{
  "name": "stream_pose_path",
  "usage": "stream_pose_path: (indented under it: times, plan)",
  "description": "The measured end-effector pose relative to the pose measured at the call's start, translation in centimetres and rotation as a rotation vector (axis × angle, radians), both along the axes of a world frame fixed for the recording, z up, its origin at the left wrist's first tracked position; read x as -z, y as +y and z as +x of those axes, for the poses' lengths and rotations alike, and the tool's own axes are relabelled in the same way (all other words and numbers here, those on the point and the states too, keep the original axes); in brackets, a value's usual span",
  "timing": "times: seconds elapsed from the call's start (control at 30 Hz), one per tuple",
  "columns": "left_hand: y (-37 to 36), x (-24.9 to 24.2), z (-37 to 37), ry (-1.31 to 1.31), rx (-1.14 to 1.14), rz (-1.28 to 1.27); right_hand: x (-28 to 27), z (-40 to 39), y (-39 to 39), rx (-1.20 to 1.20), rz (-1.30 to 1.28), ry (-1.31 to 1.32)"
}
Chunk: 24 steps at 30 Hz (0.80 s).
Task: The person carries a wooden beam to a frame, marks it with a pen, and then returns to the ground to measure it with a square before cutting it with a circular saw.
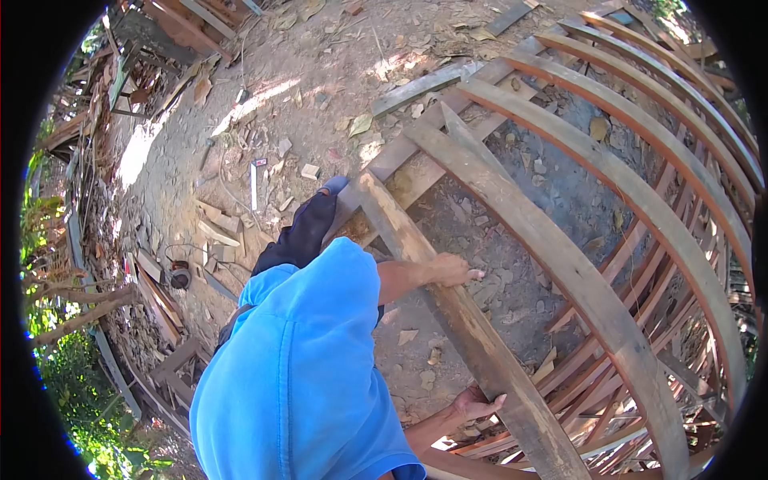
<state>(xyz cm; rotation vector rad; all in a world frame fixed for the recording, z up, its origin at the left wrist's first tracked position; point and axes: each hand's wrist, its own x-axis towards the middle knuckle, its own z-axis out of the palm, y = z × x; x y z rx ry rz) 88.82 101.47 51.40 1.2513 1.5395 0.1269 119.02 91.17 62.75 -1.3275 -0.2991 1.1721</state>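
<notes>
A long, weathered wooden beam [476,332] runs diagonally from the upper middle to the lower right, with pale worn patches along its top. My left hand [454,270] lies across its upper part, fingers curled over the far edge. Lower down, my right hand [478,403] grips the near side of the same beam, its thumb on the edge and its other fingers partly hidden beneath. The beam's upper end meets a crosswise timber [384,164]. My blue shirt covers the lower left.
Curved wooden ribs [552,236] arch across the right side. Offcuts [220,224], a small wood block [310,171], a square tool [254,188] and a dark round object [180,276] lie on the leaf-strewn ground at left. Reddish timber strips are stacked at lower right.
</notes>
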Motion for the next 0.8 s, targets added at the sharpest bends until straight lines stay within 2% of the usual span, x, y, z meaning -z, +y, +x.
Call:
stream_pose_path:
  times: [0.13,0.33,0.47,0.5,0.57,0.6,0.63,0.67,0.7,0.73,0.8]
  plan:
    - [-0.7,0.6,0.4,0.004,-0.085,0.082,0.8,0.8,-0.4,-0.011,0.006,0.005]
    - [-0.8,0.5,0.2,0.012,-0.053,0.063,0.6,0.3,-0.7,0.01,0.03,0.009]
    - [-0.2,-0.6,-0.3,0.039,-0.038,-0.14,-0.1,-0.7,-0.4,0.041,0.0,0.038]
    - [-1.1,1.6,-0.1,0.021,0.163,0.267,-2.0,-1.9,0.3,0.041,-0.064,0.065]
    - [-1.7,4.6,0.2,0.087,0.289,0.337,-0.5,-0.3,-0.9,0.099,-0.196,0.052]
    - [-1.6,6.9,0.1,-0.02,0.227,0.391,0.6,0.1,-1.3,0.127,-0.143,0.121]
    - [-0.8,6.8,0.1,-0.006,0.284,0.4,1.3,0.0,-1.4,0.189,-0.142,0.1]
    - [-0.3,7.7,-0.2,0.052,0.307,0.296,2.6,0.5,-1.9,0.168,-0.291,0.07]
    - [0.8,6.0,0.2,0.049,0.232,0.136,2.2,0.2,-2.0,0.196,-0.267,-0.007]
    - [0.5,3.9,1.0,0.119,0.171,0.245,1.5,0.2,-1.7,0.187,-0.258,-0.074]
    - [0.9,2.0,2.6,-0.042,0.124,0.229,-0.3,1.0,-1.9,0.205,-0.129,-0.062]
